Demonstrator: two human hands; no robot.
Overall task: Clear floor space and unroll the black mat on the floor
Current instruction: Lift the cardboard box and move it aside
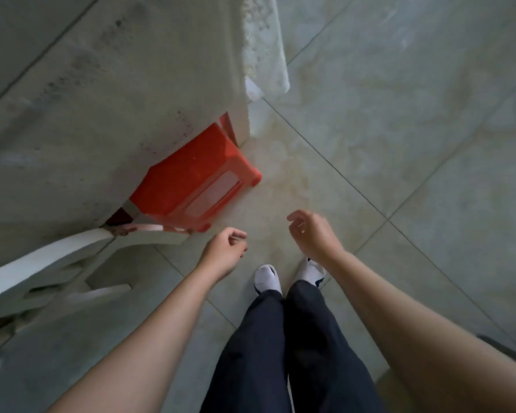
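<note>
Both hands hang above the tiled floor (399,120) and hold nothing: the left hand (224,251) loosely curled, the right hand (312,234) half open. A red stool (191,180) stands partly under the table (102,99). The black mat cannot be seen.

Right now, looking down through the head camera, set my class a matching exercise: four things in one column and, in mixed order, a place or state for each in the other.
Column 1
1. red plastic stool
2. left hand
3. white plastic chair
4. socked feet

Column 2
A. on the tiled floor, below dark trousers
B. tucked partly under the pale table
C. empty, fingers loosely curled
D. at the left edge of the view, beside the stool

Pairs: 1-B, 2-C, 3-D, 4-A

The right hand is empty too.
</note>
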